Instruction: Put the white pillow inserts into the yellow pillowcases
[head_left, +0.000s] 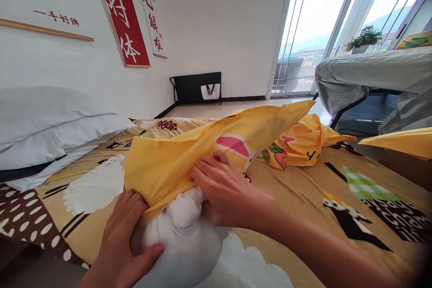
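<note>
A yellow pillowcase (162, 162) with a pink-and-white print lies over the far end of a white pillow (178, 252), whose bunched corner pokes out at the case's opening. My left hand (124, 234) is closed on the left edge of that opening, its thumb lying against the pillow. On the other side, my right hand (222, 184) has its fingers curled over the pillowcase, next to the bunched pillow corner. The right thumb is hidden. The pillowcase's far end trails flat toward the right.
Beneath everything is a bed with a patterned tan sheet (293, 193). Another yellow cloth (300, 144) with a carrot print lies crumpled beyond. White pillows (60, 126) are stacked at the left. A covered table (378, 67) stands at the right, near a glass door (313, 22).
</note>
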A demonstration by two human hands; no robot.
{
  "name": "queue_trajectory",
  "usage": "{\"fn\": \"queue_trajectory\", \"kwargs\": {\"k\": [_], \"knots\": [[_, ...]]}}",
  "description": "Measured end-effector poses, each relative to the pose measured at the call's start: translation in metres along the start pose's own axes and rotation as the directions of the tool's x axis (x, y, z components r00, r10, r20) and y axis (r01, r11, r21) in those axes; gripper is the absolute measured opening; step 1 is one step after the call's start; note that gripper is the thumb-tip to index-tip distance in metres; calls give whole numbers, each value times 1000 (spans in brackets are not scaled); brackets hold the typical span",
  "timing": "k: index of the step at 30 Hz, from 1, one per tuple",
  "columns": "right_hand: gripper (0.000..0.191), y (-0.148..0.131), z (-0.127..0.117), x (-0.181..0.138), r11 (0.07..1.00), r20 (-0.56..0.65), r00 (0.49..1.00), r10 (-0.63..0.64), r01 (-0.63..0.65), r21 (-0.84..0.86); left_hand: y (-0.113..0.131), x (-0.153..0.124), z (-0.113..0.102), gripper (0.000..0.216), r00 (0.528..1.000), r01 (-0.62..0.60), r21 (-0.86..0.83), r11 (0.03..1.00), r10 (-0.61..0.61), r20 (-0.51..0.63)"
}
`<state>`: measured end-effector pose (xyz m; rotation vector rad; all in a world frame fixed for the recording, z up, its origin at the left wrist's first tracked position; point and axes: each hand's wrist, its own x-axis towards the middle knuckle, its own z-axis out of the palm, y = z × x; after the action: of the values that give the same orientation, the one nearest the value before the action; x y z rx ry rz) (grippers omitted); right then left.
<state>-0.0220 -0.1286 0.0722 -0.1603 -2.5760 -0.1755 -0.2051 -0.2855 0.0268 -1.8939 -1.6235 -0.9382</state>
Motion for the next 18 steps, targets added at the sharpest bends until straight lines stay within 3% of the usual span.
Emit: {"fn": "queue_trajectory", "kwargs": {"k": [5,9,13,18], "knots": [[11,-1,37,23,981,-259,966,-15,-36,-191,17,1,5,25,983,137,169,976,-113,-142],[16,4,41,36,945,-497,856,-141,-33,-325,24,7,11,28,934,146,214,966,-63,-353],[29,9,7,37,864,-602,740,-299,-58,-500,29,33,11,34,851,80,221,972,49,-524],[31,10,-56,39,777,-686,638,-350,-211,-593,54,78,-12,31,701,23,213,977,137,-700]]}}
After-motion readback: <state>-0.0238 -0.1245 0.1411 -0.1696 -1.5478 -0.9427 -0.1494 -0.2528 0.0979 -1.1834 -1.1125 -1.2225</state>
